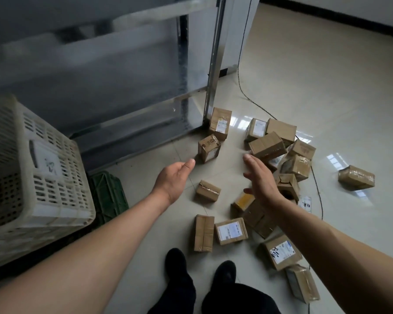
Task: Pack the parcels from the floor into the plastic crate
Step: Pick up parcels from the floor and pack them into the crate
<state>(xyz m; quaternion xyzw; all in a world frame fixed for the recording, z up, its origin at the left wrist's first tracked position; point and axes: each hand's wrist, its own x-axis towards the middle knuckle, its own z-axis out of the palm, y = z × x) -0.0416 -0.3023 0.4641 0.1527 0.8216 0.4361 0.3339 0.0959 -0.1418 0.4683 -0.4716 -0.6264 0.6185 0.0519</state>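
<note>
Both hands out over floor, nothing held. Left hand (175, 177) palm turned inward, fingers straight and relaxed, grip apart, fingertips just short of small upright box (208, 148) bearing a label and dark scribbles. Right hand (260, 177) flat on edge, fingers straight and together, thumb sticking out low, grip apart, in front of main heap of boxes (281, 150). Hands facing each other with bare floor (327, 75) and a small taped box (208, 191) between and below. Cardboard parcels scattered on glossy pale tiles: one standing by the metal post (220, 123), a piled cluster right of right hand, a lone taped one (356, 177) well apart at far right, a long plain box (204, 233) and a labelled box (231, 231) side by side near the feet, a bigger labelled box (280, 251) and a tape-wrapped one (302, 283) lower right, partly behind right forearm. White slotted plastic crate (55, 177) at left, tilted toward camera, paper tag on its side wall, inside not clearly seen; resting over a green crate (109, 196) on the floor. Frosted glass panel (100, 87) in metal frame behind crate. Black cable (243, 64) running down the wall and across floor past the heap. Two dark shoes (200, 275) at bottom centre.
</note>
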